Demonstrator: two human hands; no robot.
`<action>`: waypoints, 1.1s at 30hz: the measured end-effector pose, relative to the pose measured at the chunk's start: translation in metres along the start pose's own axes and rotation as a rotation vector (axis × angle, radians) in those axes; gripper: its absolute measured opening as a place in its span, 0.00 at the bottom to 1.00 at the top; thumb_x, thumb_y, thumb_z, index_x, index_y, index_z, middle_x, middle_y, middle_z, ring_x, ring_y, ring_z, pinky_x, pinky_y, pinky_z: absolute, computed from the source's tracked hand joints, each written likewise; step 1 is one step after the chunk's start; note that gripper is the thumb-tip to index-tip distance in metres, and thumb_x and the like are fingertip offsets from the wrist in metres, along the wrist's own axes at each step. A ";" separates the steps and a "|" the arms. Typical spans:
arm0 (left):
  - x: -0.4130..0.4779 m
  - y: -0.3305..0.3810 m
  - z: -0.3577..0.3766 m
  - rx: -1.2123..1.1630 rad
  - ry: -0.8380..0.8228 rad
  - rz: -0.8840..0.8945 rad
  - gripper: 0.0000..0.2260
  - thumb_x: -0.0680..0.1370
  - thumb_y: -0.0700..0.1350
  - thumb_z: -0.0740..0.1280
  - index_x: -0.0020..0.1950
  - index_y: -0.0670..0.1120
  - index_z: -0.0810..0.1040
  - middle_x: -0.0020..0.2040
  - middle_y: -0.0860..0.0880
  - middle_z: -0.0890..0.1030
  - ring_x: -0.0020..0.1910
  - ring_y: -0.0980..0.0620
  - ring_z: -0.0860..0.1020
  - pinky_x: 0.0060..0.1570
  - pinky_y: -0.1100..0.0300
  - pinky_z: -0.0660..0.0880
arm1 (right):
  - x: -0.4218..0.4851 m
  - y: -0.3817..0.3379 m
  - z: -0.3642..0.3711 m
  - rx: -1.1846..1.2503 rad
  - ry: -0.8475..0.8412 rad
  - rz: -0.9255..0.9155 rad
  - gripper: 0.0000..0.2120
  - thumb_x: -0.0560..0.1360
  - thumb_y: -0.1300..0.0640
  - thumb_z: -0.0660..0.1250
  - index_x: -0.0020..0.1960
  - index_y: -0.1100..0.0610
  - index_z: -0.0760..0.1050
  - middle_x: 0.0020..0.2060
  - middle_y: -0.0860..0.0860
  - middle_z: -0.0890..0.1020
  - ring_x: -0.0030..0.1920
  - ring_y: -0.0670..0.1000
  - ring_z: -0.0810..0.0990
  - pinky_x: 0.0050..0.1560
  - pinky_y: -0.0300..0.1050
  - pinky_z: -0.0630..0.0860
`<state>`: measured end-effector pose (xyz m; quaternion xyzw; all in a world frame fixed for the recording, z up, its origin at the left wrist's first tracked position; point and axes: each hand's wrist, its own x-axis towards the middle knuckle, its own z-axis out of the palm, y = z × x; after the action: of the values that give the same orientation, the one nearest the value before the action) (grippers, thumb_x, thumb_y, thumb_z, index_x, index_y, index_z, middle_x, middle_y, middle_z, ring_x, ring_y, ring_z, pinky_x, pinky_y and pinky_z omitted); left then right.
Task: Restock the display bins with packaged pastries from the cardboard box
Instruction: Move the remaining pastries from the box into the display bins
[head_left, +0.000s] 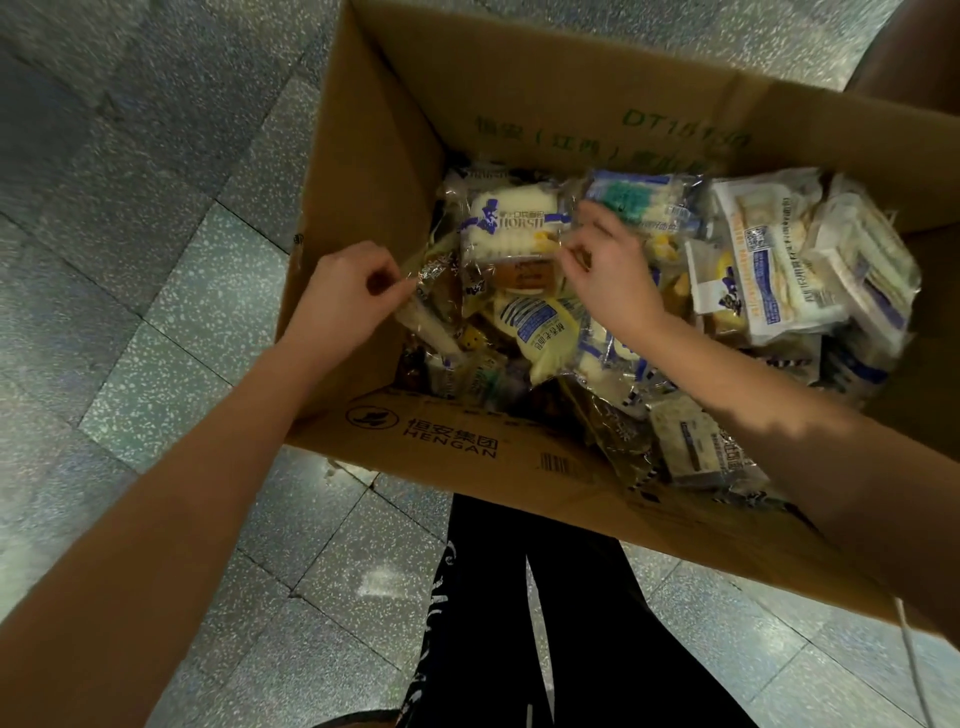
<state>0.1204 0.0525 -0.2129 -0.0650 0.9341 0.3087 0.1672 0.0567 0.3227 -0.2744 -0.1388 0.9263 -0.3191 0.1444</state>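
- Presently, head view, container: cardboard box (395, 156), flaps up, standing on speckled floor tiles (156, 312); display bins not in view.
- Contents: packaged pastries (540, 322) heaped loosely inside; white packs (779, 260) stacked at the right side, riding above the heap.
- Left hand (348, 291): thumb and fingers pinched together on a crinkled clear wrapper end (426, 273) just inside the left wall; which pack it belongs to cannot be told.
- Right hand (613, 275): fingertips pinching the right edge of the white HORSH pack (511, 228) atop the heap.
- Foreground: black trousers (571, 623) below the near flap.
- Hazards, as judged: both holds are on thin film edges, so a pack may slip free or its seam tear on lifting; tangled neighbours may be dragged up and spill onto the floor; a harder squeeze would crush the soft pastry.
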 end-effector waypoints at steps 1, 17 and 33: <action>-0.003 0.000 0.002 0.016 0.008 -0.010 0.04 0.77 0.42 0.70 0.46 0.44 0.77 0.46 0.49 0.76 0.44 0.54 0.74 0.43 0.71 0.67 | 0.004 -0.004 0.001 0.032 0.014 0.029 0.08 0.80 0.59 0.65 0.52 0.63 0.79 0.66 0.60 0.74 0.67 0.56 0.73 0.72 0.47 0.64; -0.016 -0.002 0.016 -0.177 0.207 -0.172 0.08 0.79 0.39 0.66 0.56 0.46 0.81 0.51 0.54 0.81 0.46 0.65 0.75 0.48 0.77 0.70 | 0.074 -0.038 0.031 0.205 -0.021 0.220 0.21 0.82 0.51 0.60 0.73 0.55 0.67 0.64 0.55 0.77 0.59 0.53 0.77 0.65 0.49 0.72; -0.013 -0.006 0.020 -0.084 0.046 -0.063 0.09 0.81 0.36 0.62 0.56 0.43 0.80 0.53 0.50 0.73 0.52 0.55 0.72 0.49 0.75 0.66 | 0.096 -0.029 0.035 0.400 -0.102 0.427 0.17 0.77 0.68 0.63 0.63 0.56 0.77 0.58 0.53 0.80 0.42 0.44 0.78 0.37 0.29 0.72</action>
<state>0.1396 0.0597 -0.2272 -0.1082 0.9215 0.3406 0.1524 -0.0142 0.2480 -0.3002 0.0744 0.8447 -0.4506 0.2792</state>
